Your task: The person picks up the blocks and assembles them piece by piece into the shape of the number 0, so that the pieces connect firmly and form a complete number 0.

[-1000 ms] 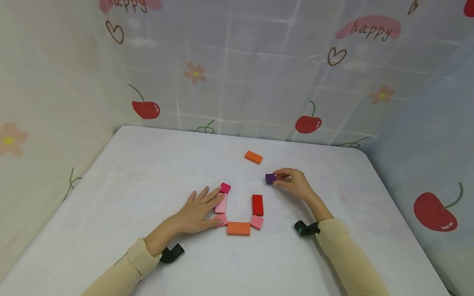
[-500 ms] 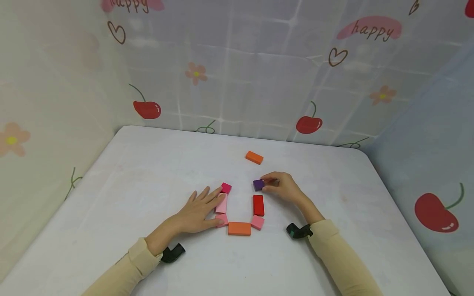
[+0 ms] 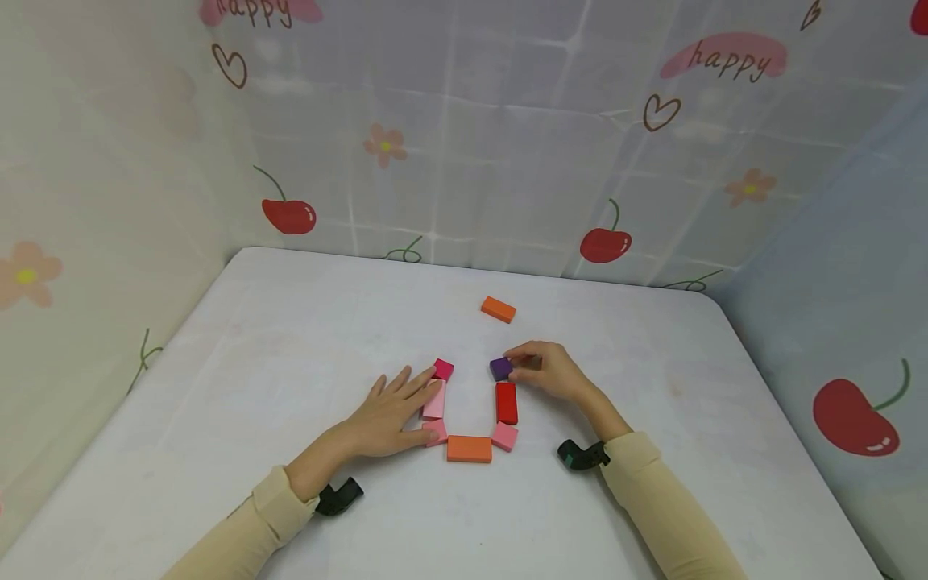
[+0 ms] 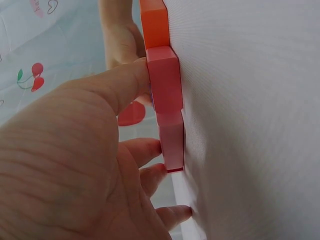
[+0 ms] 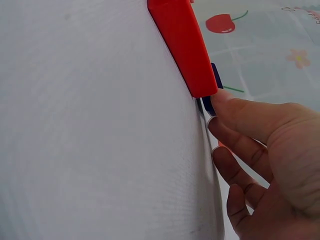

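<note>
In the head view my right hand [image 3: 554,372] pinches a small purple block [image 3: 500,369] between thumb and fingers, just beyond the far end of a red rectangular block [image 3: 507,403]. The red block partly hides it in the right wrist view. My left hand [image 3: 384,417] lies with fingers spread and straight along the left side of a block row. Its thumb touches a pink square block [image 4: 166,80], and other fingertips touch a longer light pink block [image 3: 434,400] and a magenta block [image 3: 444,369] at the far end.
An orange block [image 3: 469,449] forms the near side of the U-shaped row, with another pink block [image 3: 504,436] at its right corner. Farther back lies a separate orange block [image 3: 498,309]. A printed curtain stands behind the white table [image 3: 348,314].
My right hand has carried the purple block left and toward me, from the right of the row to the red block's far end. The left hand stays in place.
</note>
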`<action>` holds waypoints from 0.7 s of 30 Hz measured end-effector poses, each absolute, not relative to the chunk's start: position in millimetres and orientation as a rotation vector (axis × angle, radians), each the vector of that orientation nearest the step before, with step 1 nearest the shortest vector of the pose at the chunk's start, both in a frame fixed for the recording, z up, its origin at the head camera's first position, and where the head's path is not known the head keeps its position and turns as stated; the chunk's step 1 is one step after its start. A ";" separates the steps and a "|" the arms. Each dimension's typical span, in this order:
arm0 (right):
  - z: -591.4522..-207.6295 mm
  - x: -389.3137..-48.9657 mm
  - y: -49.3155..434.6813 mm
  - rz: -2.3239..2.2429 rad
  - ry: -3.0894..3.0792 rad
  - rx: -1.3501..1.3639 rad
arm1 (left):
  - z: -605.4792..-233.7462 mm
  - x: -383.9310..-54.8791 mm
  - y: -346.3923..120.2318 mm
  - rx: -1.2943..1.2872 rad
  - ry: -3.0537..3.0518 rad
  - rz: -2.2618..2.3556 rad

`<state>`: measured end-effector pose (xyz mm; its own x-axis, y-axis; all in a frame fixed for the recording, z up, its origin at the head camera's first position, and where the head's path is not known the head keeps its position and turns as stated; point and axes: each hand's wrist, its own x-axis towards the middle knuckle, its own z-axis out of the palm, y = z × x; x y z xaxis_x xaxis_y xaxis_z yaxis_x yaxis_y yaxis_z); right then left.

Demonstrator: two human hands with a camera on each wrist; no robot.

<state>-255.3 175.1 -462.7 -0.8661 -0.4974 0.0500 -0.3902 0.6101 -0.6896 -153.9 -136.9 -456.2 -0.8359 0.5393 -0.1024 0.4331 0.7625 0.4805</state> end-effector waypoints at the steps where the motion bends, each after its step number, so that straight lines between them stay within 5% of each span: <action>1: -462.7 -255.1 175.3 -1.097 2.684 -0.751 | -456.6 -154.1 -136.8 0.763 2.726 0.654; 21: -468.0 -256.1 177.0 -1.106 2.675 -0.784 | -456.7 -154.1 -136.0 0.761 2.736 0.636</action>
